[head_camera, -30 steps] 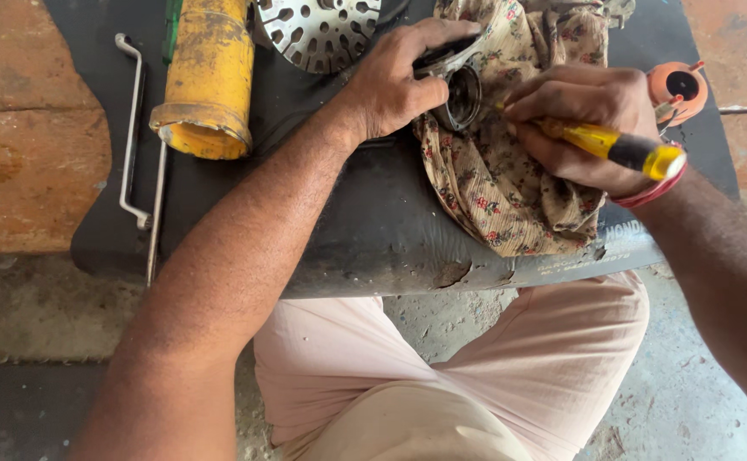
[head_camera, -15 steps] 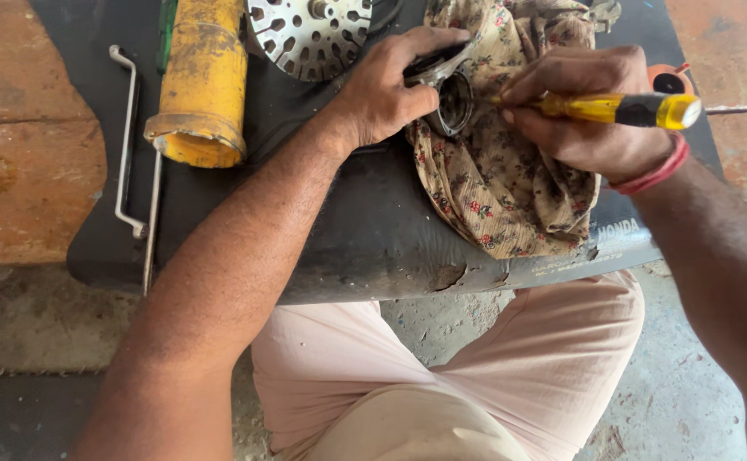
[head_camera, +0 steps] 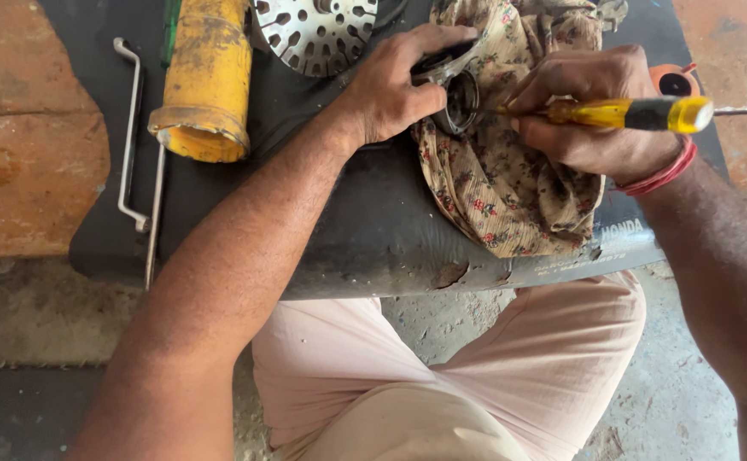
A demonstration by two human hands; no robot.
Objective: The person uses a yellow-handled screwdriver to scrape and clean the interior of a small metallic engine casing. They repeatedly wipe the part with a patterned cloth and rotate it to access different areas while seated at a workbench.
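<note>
Fingers of the left hand (head_camera: 395,85) curl tight over a dark metal ring part (head_camera: 459,98) at upper centre of the frame, pinning it on a floral cloth (head_camera: 510,183). Right hand (head_camera: 595,111), just right of it, clamps a yellow-handled screwdriver (head_camera: 638,113), tip toward the ring. Upper left, a yellow cylinder (head_camera: 207,77) lies on the black seat (head_camera: 373,230) beside a perforated metal disc (head_camera: 318,30).

**What my own hands hide**

My left hand (head_camera: 395,81) covers most of the round metal part (head_camera: 461,101), so I cannot tell its full shape. My right hand (head_camera: 600,115) hides the middle of the screwdriver (head_camera: 638,113), and its tip is too small to make out. The top edge cuts off the perforated disc (head_camera: 315,32), the yellow cylinder (head_camera: 207,81) and the floral cloth (head_camera: 510,183).
</note>
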